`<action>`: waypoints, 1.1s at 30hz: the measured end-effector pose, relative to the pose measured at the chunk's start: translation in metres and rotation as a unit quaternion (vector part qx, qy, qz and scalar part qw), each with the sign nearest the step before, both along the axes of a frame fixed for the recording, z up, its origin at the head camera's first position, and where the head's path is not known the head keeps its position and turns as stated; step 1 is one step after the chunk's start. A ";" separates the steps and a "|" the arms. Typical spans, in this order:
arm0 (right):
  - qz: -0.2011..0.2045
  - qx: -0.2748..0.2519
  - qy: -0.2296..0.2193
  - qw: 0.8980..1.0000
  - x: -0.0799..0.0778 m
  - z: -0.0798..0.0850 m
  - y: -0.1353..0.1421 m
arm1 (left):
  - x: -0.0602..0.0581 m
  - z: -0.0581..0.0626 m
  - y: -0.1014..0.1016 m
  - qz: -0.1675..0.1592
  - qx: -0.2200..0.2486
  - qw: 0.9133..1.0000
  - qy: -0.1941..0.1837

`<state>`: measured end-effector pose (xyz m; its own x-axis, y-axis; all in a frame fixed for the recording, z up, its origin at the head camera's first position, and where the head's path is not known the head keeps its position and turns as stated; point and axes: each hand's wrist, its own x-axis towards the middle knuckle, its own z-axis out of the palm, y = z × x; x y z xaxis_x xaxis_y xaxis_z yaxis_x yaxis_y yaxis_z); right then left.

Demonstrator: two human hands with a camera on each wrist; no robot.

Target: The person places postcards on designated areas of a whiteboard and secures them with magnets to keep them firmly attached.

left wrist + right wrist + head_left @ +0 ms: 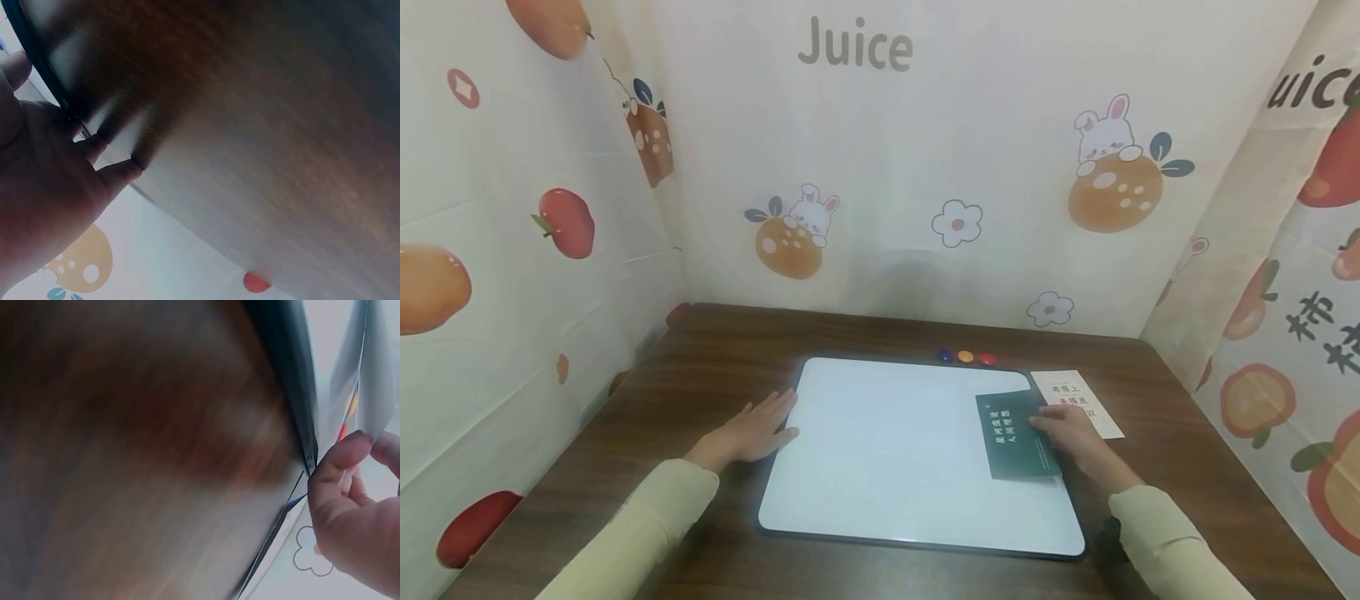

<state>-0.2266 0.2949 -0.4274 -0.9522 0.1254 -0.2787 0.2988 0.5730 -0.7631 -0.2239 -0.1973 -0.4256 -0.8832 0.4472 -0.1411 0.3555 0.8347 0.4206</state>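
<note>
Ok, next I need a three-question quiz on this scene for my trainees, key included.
1. Which hand pinches the green card?
2. True or false: the white card lies by the board's left edge.
3. Which colour is missing from the three discs: A) orange, B) green, C) red?

Key:
1. The right hand.
2. False: the white card lies by the right edge of the board.
3. B.

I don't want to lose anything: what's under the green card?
The right part of the whiteboard extends under the green card, which the right hand pinches by its edge. The patch directly below the card is covered, so I can't tell whether anything else lies there.
</note>
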 end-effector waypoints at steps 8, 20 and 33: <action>0.010 0.082 0.047 0.995 -0.001 -0.002 0.000 | 0.000 0.001 0.000 0.002 -0.003 1.000 0.000; 0.024 0.143 0.079 0.986 0.001 0.001 -0.005 | 0.001 0.001 0.001 0.000 -0.004 1.000 0.001; 0.031 0.176 0.083 0.980 0.003 0.006 -0.011 | -0.001 0.000 0.002 -0.001 -0.001 1.000 0.002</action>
